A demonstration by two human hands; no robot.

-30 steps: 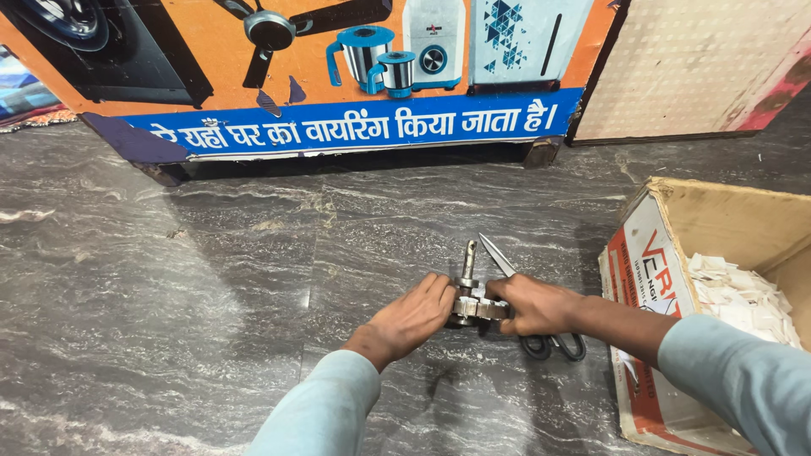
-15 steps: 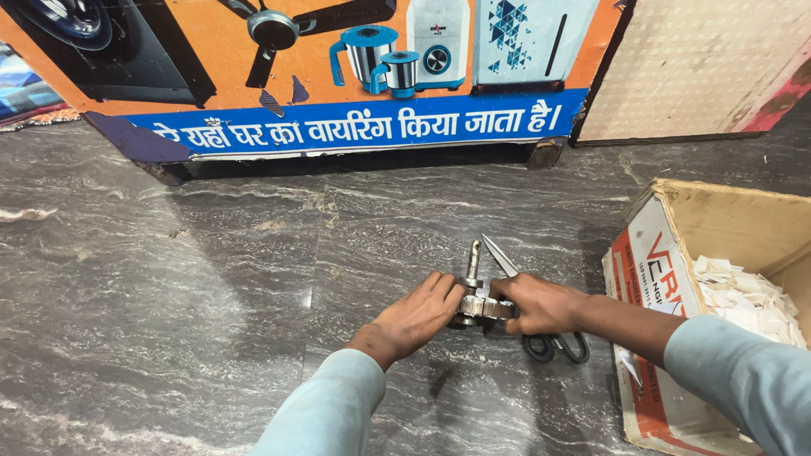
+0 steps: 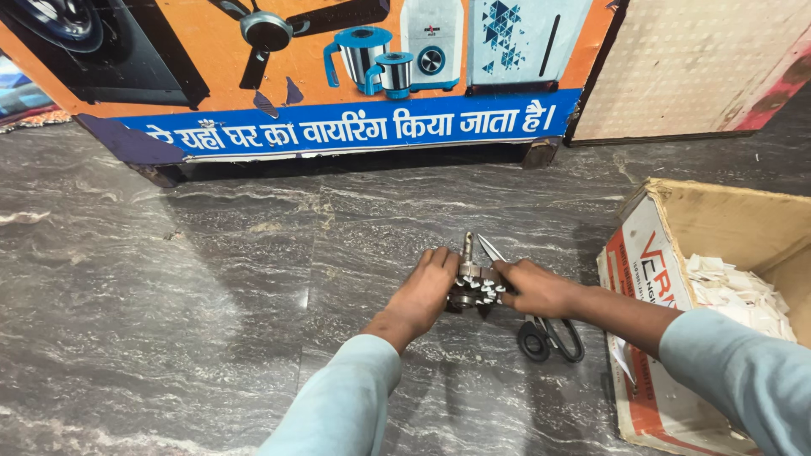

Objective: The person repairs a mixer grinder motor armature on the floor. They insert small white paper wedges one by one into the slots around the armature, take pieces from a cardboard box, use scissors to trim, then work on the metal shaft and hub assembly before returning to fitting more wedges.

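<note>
Both hands steady a small grey metal motor rotor (image 3: 473, 285) on the grey marble floor (image 3: 211, 287): left hand (image 3: 427, 291) cupping its side, right hand (image 3: 534, 289) pinching the other so it won't roll; black-handled scissors (image 3: 541, 325) lie beside, cardboard box (image 3: 676, 279) near

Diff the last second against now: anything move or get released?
Almost nothing. Both hands stay closed around the small metal rotor with a projecting shaft: left hand on its left side, right hand on its right, no grip taken or let go. Black-handled scissors, open cardboard box of white paper scraps and grey stone floor unchanged.
</note>
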